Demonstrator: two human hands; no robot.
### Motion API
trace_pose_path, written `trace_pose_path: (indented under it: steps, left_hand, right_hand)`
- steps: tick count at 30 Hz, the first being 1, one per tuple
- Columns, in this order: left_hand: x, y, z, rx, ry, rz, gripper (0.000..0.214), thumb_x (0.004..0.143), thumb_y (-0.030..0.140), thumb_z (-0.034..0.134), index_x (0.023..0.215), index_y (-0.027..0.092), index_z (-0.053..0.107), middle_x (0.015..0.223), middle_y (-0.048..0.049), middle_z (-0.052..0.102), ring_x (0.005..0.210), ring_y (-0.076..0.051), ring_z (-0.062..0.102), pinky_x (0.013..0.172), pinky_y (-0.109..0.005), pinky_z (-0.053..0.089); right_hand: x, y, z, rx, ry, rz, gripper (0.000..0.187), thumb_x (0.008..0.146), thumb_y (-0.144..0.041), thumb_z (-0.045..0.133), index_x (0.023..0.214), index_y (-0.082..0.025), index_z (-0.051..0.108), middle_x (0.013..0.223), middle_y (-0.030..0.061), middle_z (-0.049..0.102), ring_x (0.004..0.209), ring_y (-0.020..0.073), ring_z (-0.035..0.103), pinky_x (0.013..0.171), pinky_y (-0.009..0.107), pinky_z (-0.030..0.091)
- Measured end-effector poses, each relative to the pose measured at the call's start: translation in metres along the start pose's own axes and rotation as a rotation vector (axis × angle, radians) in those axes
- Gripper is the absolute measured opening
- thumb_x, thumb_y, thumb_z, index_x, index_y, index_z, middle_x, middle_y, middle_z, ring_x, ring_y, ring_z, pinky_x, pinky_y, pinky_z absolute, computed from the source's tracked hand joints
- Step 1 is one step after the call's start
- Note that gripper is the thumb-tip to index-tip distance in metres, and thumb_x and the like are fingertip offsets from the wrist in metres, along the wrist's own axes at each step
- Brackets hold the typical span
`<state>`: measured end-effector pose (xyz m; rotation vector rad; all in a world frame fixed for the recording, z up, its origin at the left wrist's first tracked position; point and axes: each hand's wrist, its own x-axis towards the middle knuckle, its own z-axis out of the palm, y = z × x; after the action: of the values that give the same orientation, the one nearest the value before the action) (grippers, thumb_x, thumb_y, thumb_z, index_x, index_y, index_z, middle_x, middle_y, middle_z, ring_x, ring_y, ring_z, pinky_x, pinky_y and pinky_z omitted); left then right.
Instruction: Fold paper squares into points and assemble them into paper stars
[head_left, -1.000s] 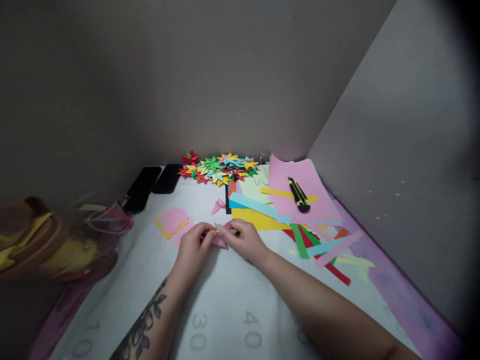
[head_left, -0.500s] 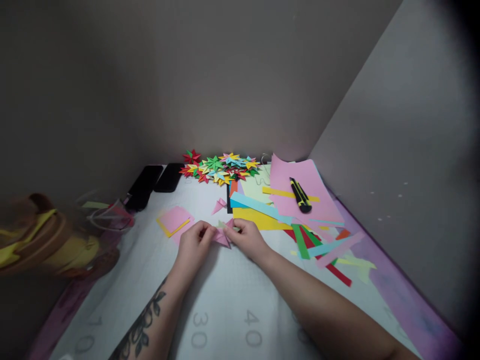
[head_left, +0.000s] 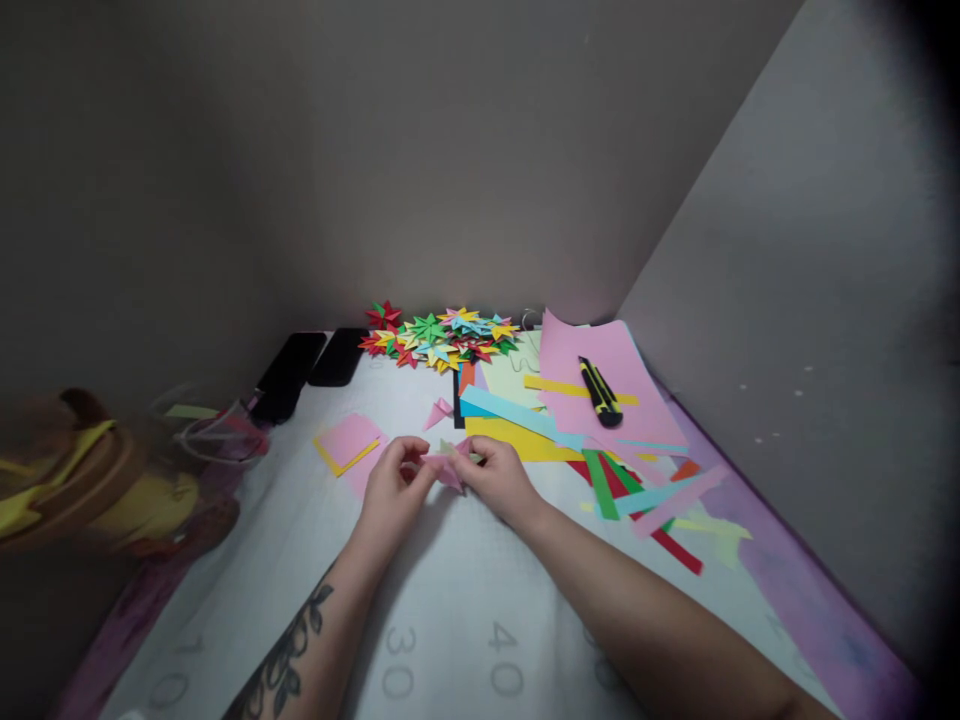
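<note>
My left hand (head_left: 394,490) and my right hand (head_left: 499,478) meet at the middle of a white cutting mat (head_left: 450,620). Both pinch a small folded pink paper piece (head_left: 450,468) with a pale green part, held just above the mat. My fingers are curled round its edges. Left of my hands lies a small stack of pink and yellow paper squares (head_left: 346,441). Another folded pink point (head_left: 438,411) lies on the mat just beyond my hands.
A heap of folded paper stars (head_left: 439,337) lies at the back. Coloured sheets and strips (head_left: 600,440) spread to the right, with a yellow and black utility knife (head_left: 599,391) on a pink sheet. Two dark phones (head_left: 307,365) lie at the back left. Walls enclose the table.
My hands have lifted and turned the pink piece slightly; my left fingers have curled in closer to it. The view has hardly shifted.
</note>
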<state>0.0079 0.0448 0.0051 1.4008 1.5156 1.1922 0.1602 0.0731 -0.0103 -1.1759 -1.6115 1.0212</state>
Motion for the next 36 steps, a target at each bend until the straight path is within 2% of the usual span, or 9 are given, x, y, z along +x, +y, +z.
trace_pose_path:
  steps: [2,4,7,10,15,20,24,29,36]
  left_hand:
    - [-0.001,0.001,0.002,-0.092,-0.034,-0.004,0.027,0.071,0.030,0.064,0.094,0.018,0.056,0.092,-0.0036,0.062,0.078,-0.015,0.060,0.069,-0.026,0.047]
    - [-0.002,0.003,0.002,-0.109,-0.077,-0.003,0.021,0.072,0.028,0.062,0.089,0.017,0.058,0.085,-0.0026,0.064,0.074,-0.015,0.061,0.068,-0.026,0.047]
    - [-0.003,0.004,-0.002,-0.050,-0.072,0.029,0.009,0.074,0.025,0.059,0.078,0.017,0.060,0.072,-0.0004,0.064,0.068,-0.014,0.059,0.064,-0.025,0.045]
    - [-0.002,0.005,-0.007,0.006,-0.086,0.055,0.008,0.074,0.024,0.059,0.075,0.017,0.061,0.071,-0.0004,0.065,0.068,-0.015,0.060,0.065,-0.025,0.045]
    - [-0.001,0.008,-0.010,0.060,-0.132,-0.014,0.014,0.072,0.029,0.061,0.078,0.016,0.063,0.072,-0.0026,0.066,0.067,-0.016,0.060,0.064,-0.027,0.045]
    - [-0.002,0.014,-0.003,-0.144,-0.090,-0.159,0.034,0.069,0.034,0.064,0.097,0.015,0.057,0.060,0.0040,0.058,0.054,-0.011,0.054,0.052,-0.021,0.038]
    - [-0.002,0.015,-0.001,-0.201,-0.072,-0.185,0.031,0.071,0.031,0.062,0.095,0.016,0.050,0.054,0.0071,0.054,0.049,-0.010,0.051,0.050,-0.020,0.036]
    - [0.000,0.007,-0.007,-0.160,-0.158,-0.179,0.027,0.073,0.029,0.060,0.093,0.016,0.048,0.058,0.0045,0.057,0.052,-0.010,0.053,0.050,-0.020,0.037]
    - [-0.004,0.004,-0.007,-0.057,-0.191,-0.154,0.037,0.068,0.024,0.064,0.100,0.017,0.046,0.064,0.0035,0.061,0.055,-0.013,0.058,0.050,-0.020,0.038]
  right_hand:
    - [0.000,-0.001,0.000,-0.004,0.015,-0.054,0.021,0.078,-0.027,0.059,0.060,-0.017,0.060,0.063,-0.0003,0.060,0.063,0.0125,0.055,0.059,0.022,0.041]
    - [-0.001,-0.001,0.000,-0.011,0.005,-0.138,0.015,0.077,-0.024,0.060,0.063,-0.018,0.062,0.069,0.0012,0.063,0.069,0.0141,0.058,0.063,0.024,0.043]
    - [-0.002,-0.002,0.001,-0.061,-0.015,-0.264,0.007,0.077,-0.020,0.060,0.072,-0.020,0.064,0.074,0.0025,0.065,0.076,0.0161,0.058,0.069,0.026,0.044]
    - [-0.003,-0.003,0.001,-0.120,-0.009,-0.294,0.006,0.076,-0.017,0.058,0.073,-0.020,0.063,0.074,0.0025,0.063,0.077,0.0168,0.057,0.071,0.028,0.044]
    - [-0.001,-0.003,0.002,-0.030,-0.044,-0.117,0.005,0.071,-0.018,0.060,0.067,-0.019,0.061,0.068,0.0008,0.061,0.068,0.0147,0.056,0.063,0.025,0.043]
    - [0.003,-0.003,0.005,0.217,-0.078,0.137,0.009,0.068,-0.022,0.061,0.062,-0.017,0.056,0.057,-0.0039,0.052,0.053,0.0098,0.046,0.051,0.021,0.036]
    - [0.003,-0.005,0.007,0.278,-0.110,0.163,0.013,0.068,-0.024,0.062,0.061,-0.017,0.054,0.055,-0.0050,0.048,0.051,0.0086,0.043,0.049,0.020,0.034]
    - [0.003,-0.007,0.004,0.189,-0.187,0.184,0.016,0.067,-0.025,0.063,0.058,-0.017,0.052,0.051,-0.0053,0.046,0.049,0.0083,0.040,0.046,0.020,0.030]
    - [0.004,-0.003,0.004,0.234,-0.118,0.191,0.013,0.064,-0.024,0.062,0.057,-0.017,0.053,0.052,-0.0063,0.043,0.050,0.0085,0.039,0.048,0.020,0.031]
